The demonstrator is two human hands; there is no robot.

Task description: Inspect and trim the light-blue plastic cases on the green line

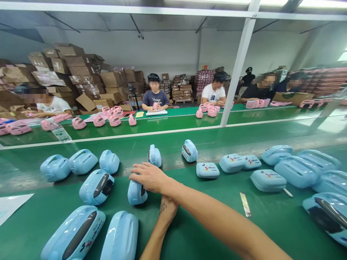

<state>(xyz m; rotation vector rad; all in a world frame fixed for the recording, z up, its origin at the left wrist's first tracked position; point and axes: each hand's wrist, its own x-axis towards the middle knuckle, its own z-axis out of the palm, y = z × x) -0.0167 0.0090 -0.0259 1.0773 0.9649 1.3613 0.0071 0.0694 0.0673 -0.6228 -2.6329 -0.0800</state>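
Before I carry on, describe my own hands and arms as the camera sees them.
Both are bare: no glove, sleeve, watch or bracelet shows. The right hand shows no ring or marking. The left hand is partly hidden behind the right forearm; a dark star-shaped outline, apparently a tattoo, marks it near the wrist. Its fingers can't be made out.

Cases [73, 231] on worktop [211, 216]; sheet [13, 206] left, strip [245, 204] right.

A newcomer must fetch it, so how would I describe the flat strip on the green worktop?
On the near green worktop, look right of the crossed forearms, nearer the wearer than the light-blue Mickey cases. The flat strip lies there, pale and patterned; unlike the nearby white stick, it touches no case.
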